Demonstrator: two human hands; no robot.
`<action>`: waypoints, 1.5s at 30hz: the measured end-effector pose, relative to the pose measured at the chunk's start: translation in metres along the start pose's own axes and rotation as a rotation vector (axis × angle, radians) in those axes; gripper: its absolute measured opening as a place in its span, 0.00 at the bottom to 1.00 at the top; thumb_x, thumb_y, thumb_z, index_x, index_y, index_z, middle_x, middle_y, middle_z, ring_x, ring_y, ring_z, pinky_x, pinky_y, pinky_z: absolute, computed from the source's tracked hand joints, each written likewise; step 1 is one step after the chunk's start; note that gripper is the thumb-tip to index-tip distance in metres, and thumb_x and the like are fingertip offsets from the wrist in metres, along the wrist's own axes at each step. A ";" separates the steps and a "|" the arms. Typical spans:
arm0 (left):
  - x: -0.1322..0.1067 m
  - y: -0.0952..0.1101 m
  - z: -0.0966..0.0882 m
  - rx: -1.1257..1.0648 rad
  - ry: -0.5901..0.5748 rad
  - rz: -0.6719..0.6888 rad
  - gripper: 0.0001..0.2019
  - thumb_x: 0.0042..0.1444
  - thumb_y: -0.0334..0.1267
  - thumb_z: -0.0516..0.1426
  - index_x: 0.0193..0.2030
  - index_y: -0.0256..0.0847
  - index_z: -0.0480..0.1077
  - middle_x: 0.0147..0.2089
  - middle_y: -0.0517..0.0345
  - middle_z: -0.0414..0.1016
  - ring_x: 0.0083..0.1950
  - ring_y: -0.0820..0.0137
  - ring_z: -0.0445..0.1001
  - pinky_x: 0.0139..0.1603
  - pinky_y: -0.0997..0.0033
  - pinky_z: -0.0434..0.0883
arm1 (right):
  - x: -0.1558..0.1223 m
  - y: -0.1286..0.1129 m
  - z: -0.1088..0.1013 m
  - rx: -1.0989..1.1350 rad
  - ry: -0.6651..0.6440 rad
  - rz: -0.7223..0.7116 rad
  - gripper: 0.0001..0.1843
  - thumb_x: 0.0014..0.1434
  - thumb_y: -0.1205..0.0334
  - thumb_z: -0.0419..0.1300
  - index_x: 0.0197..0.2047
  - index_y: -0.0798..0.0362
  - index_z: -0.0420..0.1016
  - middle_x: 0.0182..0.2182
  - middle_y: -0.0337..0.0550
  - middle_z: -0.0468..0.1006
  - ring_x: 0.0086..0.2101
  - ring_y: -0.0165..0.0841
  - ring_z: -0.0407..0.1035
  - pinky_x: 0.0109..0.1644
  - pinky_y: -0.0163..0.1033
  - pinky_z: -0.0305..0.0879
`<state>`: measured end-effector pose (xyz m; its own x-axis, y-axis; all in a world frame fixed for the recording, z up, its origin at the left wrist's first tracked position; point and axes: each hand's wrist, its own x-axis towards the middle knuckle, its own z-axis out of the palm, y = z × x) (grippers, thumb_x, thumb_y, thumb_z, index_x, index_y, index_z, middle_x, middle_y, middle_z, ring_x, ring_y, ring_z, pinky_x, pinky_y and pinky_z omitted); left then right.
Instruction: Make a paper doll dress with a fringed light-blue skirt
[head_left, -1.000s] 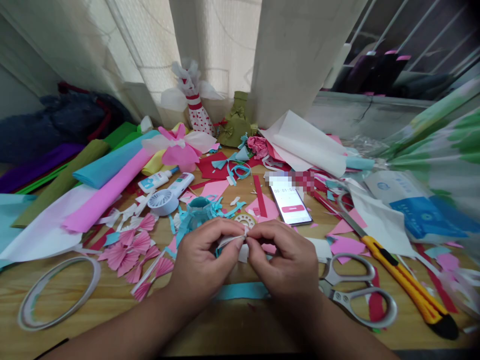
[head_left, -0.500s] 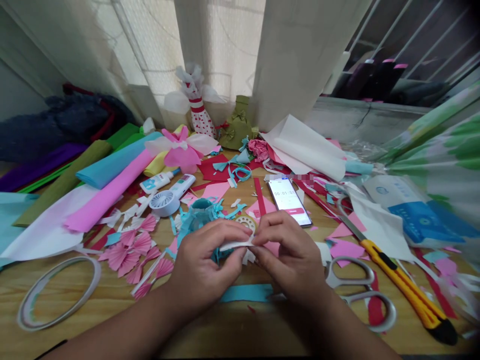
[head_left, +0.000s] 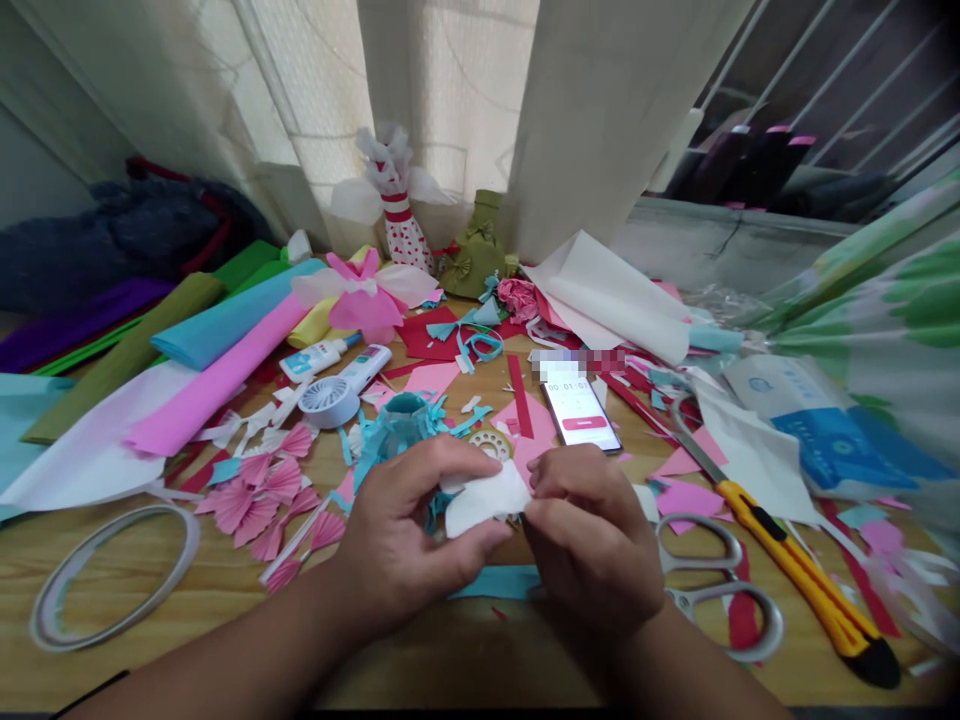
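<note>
A crumpled piece of white paper [head_left: 486, 498] sits between my hands, above the wooden table [head_left: 480, 650]. My left hand [head_left: 409, 535] holds it from below and behind with thumb and fingers. My right hand [head_left: 589, 535] pinches its right edge, with the fingers curled over. Just beyond my left hand stands a teal paper craft [head_left: 397, 430] with frayed strips around it. A teal paper strip [head_left: 495, 582] lies on the table just below the white paper, partly hidden by my right hand.
Orange-handled scissors [head_left: 720, 590] and a yellow utility knife [head_left: 806, 570] lie right of my right hand. A phone showing a timer [head_left: 579, 412] lies ahead. Pink paper fans [head_left: 262, 490], a tape roll [head_left: 116, 578] and rolled crepe paper [head_left: 217, 360] lie left.
The white paper has gone from a narrow pinched strip to a wider, opened-out piece. My hands have spread slightly apart and lowered, and the view has shifted a little.
</note>
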<state>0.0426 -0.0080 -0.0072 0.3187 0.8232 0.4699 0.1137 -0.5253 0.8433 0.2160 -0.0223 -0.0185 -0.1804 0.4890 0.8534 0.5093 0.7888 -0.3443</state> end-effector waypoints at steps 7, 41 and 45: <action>0.002 0.002 -0.001 0.094 0.025 0.075 0.10 0.48 0.29 0.59 0.39 0.43 0.70 0.34 0.56 0.75 0.34 0.69 0.74 0.33 0.72 0.71 | -0.001 -0.001 0.001 0.278 -0.061 0.236 0.15 0.49 0.77 0.57 0.38 0.50 0.69 0.31 0.42 0.71 0.33 0.34 0.69 0.34 0.40 0.69; 0.006 -0.002 0.017 -0.468 0.240 -0.477 0.20 0.49 0.30 0.58 0.46 0.46 0.55 0.29 0.65 0.72 0.30 0.73 0.76 0.28 0.77 0.71 | 0.004 -0.006 0.014 0.172 -0.065 0.485 0.06 0.52 0.73 0.60 0.30 0.53 0.72 0.29 0.40 0.74 0.31 0.31 0.70 0.33 0.36 0.68; 0.005 0.001 0.020 -0.425 0.274 -0.418 0.19 0.48 0.28 0.58 0.44 0.45 0.56 0.29 0.65 0.74 0.28 0.75 0.75 0.27 0.79 0.71 | 0.006 -0.010 0.016 0.114 -0.062 0.452 0.06 0.52 0.74 0.59 0.30 0.54 0.73 0.28 0.42 0.75 0.31 0.31 0.71 0.34 0.36 0.68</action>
<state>0.0628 -0.0091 -0.0091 0.0708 0.9941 0.0818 -0.2234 -0.0642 0.9726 0.1960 -0.0214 -0.0165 -0.0136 0.8115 0.5842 0.4529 0.5259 -0.7199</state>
